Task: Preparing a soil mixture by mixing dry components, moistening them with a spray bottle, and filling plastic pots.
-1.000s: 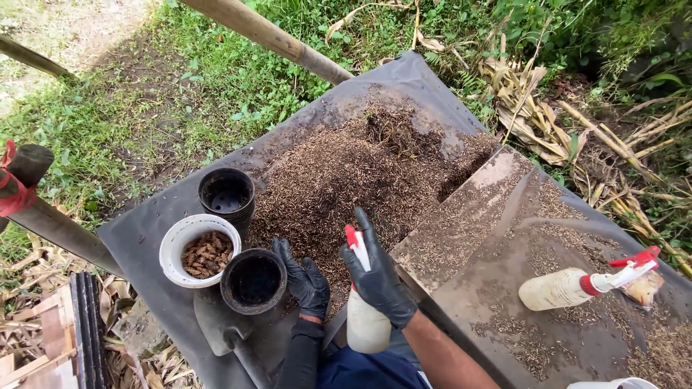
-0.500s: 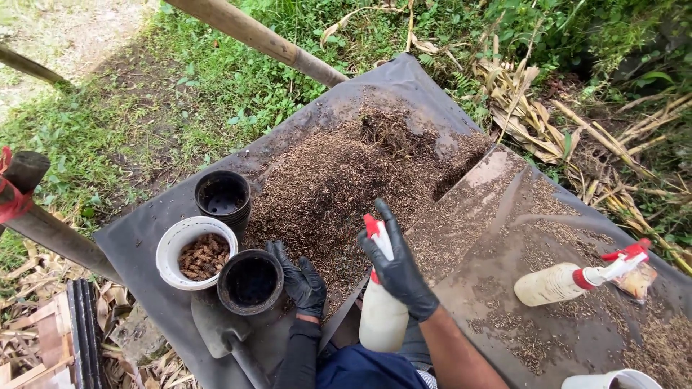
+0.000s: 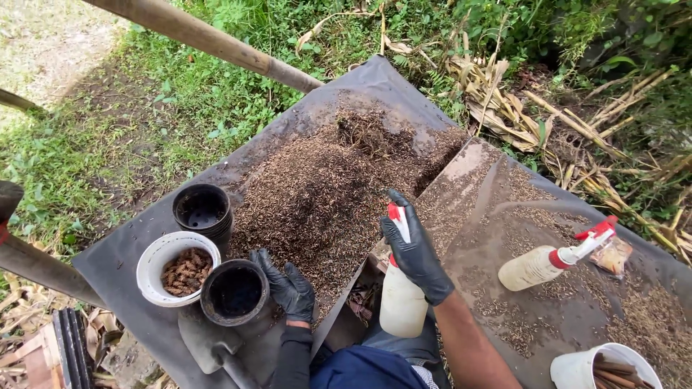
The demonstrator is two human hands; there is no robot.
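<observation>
**Potting surface, two gloved hands, spray bottles and pots**

Right hand (image 3: 417, 252), black glove: closed around the neck and trigger head of a spray bottle (image 3: 401, 299). Bottle cream-white with a red and white head; held near centre, just above the near edge of the surface (image 3: 130, 266). Long axis close to upright, base toward the person, head at the far end under the glove.

Left hand (image 3: 288, 287), black glove: fingers curled against the right side of a black pot (image 3: 234, 292), touching its rim; whether it truly grips the pot cannot be told. Pot stands upright, mouth up, dark inside.

Second spray bottle (image 3: 551, 261): same cream body, red and white head; lies on its side at the right, long axis slanting, head pointing far-right.

Small clear packet (image 3: 614, 256): just beyond that bottle's head, brownish contents, flat on the surface.

White bowl (image 3: 178, 268): left of the black pot, touching it, holds brown chunks.

Stack of black pots (image 3: 202, 210): just behind the bowl, upright.

Heap of brown husk (image 3: 324, 194): centre, spread toward the far corner.

Trowel (image 3: 213, 347): grey blade, near left, partly under the black pot.

White bucket (image 3: 602, 369): near right corner, brown sticks inside.

Wooden pole (image 3: 209, 39): slants across the far left, over grass.
</observation>
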